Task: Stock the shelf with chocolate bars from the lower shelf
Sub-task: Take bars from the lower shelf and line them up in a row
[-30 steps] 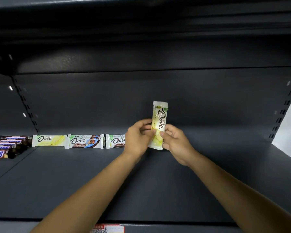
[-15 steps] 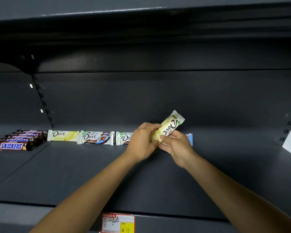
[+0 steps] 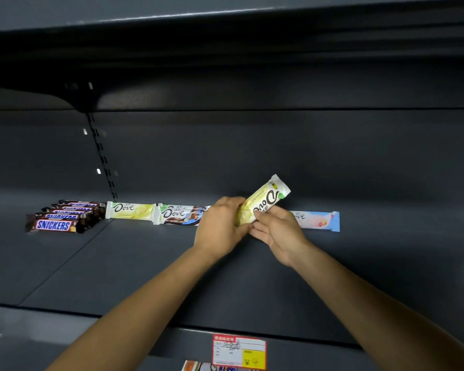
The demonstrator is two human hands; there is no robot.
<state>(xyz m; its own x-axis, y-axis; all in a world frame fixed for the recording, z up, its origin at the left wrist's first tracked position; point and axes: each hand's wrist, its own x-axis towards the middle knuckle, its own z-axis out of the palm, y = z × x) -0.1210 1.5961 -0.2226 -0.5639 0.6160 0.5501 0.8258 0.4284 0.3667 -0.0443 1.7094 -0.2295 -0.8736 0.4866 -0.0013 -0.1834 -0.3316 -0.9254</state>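
Note:
Both my hands hold a yellow-and-white Dove bar (image 3: 263,200), tilted with its top end up to the right, above the dark grey shelf (image 3: 172,277). My left hand (image 3: 219,226) grips its lower end; my right hand (image 3: 277,231) pinches its underside. Along the shelf's back lie a yellow Dove bar (image 3: 130,210), a brown-and-blue Dove bar (image 3: 180,215) and a pale blue Dove bar (image 3: 318,220), the last partly hidden behind my right hand.
Several Snickers bars (image 3: 62,219) are stacked at the left, past the slotted upright (image 3: 102,156). A red and yellow price tag (image 3: 239,352) hangs on the shelf's front edge. Another shelf (image 3: 225,36) overhangs above.
The held bar has tipped from upright to leaning right. The view has shifted, so the row of bars and the Snickers sit further right, and the pale blue bar shows.

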